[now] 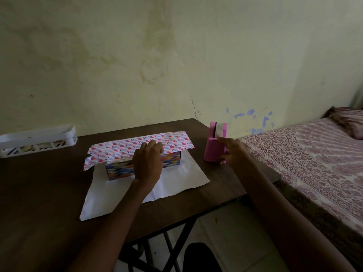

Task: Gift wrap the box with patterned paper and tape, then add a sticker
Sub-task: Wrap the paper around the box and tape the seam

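We see the rectangular box (123,168) mid-table (39,193) on the white underside of the paper (127,147). The left hand (147,162) curls over the heart-printed flap, holding it flat on top. The right hand (233,152) grips a blocky pink plastic tape dispenser (213,151) just beside the box.

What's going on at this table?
A person is gift wrapping a box. The left hand holds a flap of heart-patterned paper down over the box's top, while the right hand grips the pink tape dispenser beside it. The box's near side is not yet covered.
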A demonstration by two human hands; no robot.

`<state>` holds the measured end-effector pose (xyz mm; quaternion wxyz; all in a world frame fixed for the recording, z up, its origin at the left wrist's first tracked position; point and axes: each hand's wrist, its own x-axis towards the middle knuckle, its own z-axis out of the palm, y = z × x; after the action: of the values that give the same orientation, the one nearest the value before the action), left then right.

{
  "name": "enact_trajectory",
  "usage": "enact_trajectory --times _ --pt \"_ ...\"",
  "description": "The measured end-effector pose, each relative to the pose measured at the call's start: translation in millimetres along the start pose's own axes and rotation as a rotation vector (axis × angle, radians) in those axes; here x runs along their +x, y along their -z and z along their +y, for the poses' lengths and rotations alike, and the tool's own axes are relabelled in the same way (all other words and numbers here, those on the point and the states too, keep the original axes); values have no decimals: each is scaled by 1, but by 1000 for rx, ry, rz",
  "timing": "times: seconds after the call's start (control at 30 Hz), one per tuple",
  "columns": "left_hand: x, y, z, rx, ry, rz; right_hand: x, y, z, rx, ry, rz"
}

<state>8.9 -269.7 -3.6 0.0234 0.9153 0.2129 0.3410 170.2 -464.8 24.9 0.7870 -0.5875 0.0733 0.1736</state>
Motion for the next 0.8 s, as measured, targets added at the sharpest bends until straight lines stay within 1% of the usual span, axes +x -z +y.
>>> enact_trajectory --times 0.13,0.2,0.53,0.7,0.8 --pt "0 0 -1 -15 4 16 8 1 -1 -24 -10 -13" --pt "0 0 -1 -19 5 17 5 1 -1 -25 -2 7" --pt "0 -1 -2 -36 15 12 2 -5 6 17 5 -42" --pt "0 -1 -2 -40 12 25 5 0 7 -13 -8 -53" --pt "0 -1 -2 -41 13 24 -1 2 6 -47 -7 -29"
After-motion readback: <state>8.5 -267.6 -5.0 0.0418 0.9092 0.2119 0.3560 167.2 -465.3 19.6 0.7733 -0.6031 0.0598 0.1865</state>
